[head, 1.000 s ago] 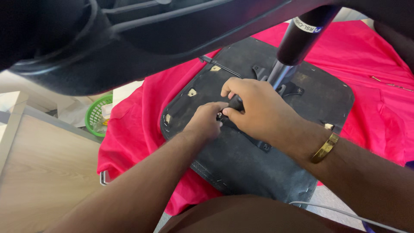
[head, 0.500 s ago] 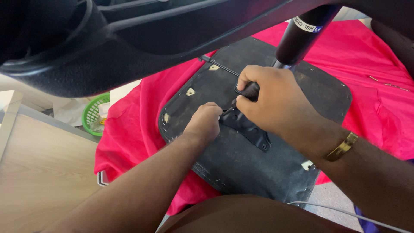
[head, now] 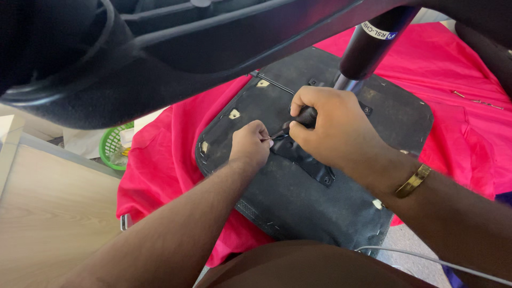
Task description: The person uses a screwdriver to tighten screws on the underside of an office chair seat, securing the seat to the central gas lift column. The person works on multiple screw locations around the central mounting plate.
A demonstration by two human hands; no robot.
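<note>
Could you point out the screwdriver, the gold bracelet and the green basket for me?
Screwdriver [head: 305,116]: head view, on its black handle inside the right hand.
Gold bracelet [head: 412,181]: head view, on the band at the right wrist.
Green basket [head: 110,144]: head view, on its rim.

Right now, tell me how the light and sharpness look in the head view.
Head view: even daylight, no glare; the chair base looming at the top is dark and soft, nearly featureless. The left hand, right hand and seat underside are sharp; the red cloth is vivid.
</note>
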